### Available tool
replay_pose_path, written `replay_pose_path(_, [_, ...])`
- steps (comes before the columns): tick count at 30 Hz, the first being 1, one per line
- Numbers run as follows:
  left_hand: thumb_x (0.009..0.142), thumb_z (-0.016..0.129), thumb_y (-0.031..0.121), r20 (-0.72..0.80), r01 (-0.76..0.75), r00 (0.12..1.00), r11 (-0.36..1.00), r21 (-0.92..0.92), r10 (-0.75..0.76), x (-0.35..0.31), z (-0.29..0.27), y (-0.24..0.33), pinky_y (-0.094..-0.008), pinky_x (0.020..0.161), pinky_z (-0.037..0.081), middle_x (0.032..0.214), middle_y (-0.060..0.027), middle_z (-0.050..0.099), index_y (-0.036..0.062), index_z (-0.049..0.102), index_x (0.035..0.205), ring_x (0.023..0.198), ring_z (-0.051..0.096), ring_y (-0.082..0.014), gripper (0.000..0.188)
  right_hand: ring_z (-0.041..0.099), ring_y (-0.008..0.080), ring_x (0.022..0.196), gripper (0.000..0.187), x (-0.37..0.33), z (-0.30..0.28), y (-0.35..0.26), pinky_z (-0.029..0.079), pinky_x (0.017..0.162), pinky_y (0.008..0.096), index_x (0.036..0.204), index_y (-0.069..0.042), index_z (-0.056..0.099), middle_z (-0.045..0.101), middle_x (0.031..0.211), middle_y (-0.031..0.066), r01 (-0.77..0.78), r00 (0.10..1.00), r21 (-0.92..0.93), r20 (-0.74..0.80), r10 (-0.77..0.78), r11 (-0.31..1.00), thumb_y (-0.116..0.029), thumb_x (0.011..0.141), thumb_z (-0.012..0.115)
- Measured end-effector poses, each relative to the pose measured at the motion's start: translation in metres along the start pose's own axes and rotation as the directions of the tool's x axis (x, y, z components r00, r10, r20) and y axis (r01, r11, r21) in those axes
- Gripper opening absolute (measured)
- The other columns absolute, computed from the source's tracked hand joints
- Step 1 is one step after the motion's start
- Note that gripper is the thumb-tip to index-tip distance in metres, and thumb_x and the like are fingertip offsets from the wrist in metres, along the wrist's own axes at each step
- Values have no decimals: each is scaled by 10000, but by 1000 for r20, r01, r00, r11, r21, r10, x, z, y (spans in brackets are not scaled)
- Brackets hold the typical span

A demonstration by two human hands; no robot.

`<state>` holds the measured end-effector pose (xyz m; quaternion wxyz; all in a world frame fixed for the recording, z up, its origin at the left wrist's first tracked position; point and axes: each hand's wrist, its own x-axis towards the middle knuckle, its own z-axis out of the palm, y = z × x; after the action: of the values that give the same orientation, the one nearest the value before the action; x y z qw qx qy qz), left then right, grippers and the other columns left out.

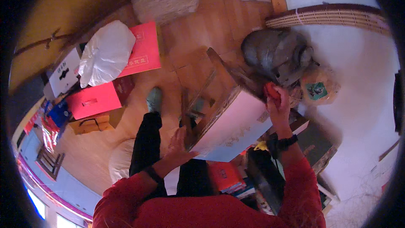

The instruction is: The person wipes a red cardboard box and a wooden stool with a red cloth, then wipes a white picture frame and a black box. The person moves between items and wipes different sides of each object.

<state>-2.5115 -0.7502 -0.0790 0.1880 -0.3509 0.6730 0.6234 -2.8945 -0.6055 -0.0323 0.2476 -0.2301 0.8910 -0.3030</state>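
Note:
In front of me a small table (236,126) is tipped on its side. Its top is a pale board with a faint gold pattern, and dark wooden legs stick out beyond it. At the board's near left corner is my left hand (179,147), closed around the edge with its thumb toward the pale face. By the far right corner, my right hand (278,109) is closed on a small red object (272,92), bunched up like a cloth; its exact kind cannot be made out. The fingers partly hide it.
A grey metal gas cylinder (270,52) lies beyond the right hand, next to a clear plastic bag (318,88). Red boxes (95,100) and a white plastic bag (105,55) stand at the left. A wrapped bundle (166,1) lies far off. Red packages (225,176) are by my legs.

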Motion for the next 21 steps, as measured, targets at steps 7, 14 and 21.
replay_pose_path(7, [763,801,360,243,-14,970,999,-34,22,34,8,54,-457,1171,286,1524,-282,323,34,178,1554,1408,338,-439,1058,602,270,1060,473,-66,-8,-55,522,902,381,1220,-85,575,568,1199,143,191,933,-39,319,-168,981,27,768,657])
replay_pose_path(14, [796,788,298,335,-27,941,998,-63,46,-8,18,10,-478,1142,330,1476,-276,370,37,236,1526,1368,383,-441,951,583,374,1114,422,-48,67,-46,511,920,423,1174,-94,619,597,1168,168,335,795,23,530,-295,942,17,768,636])
replay_pose_path(21, [770,819,220,330,-11,943,999,-49,26,-25,27,-5,-481,1124,366,1458,-256,402,37,282,1504,1352,407,-437,928,641,380,1008,314,57,179,32,536,863,433,1166,-102,626,639,1120,188,316,907,-175,342,-244,932,-64,856,661])
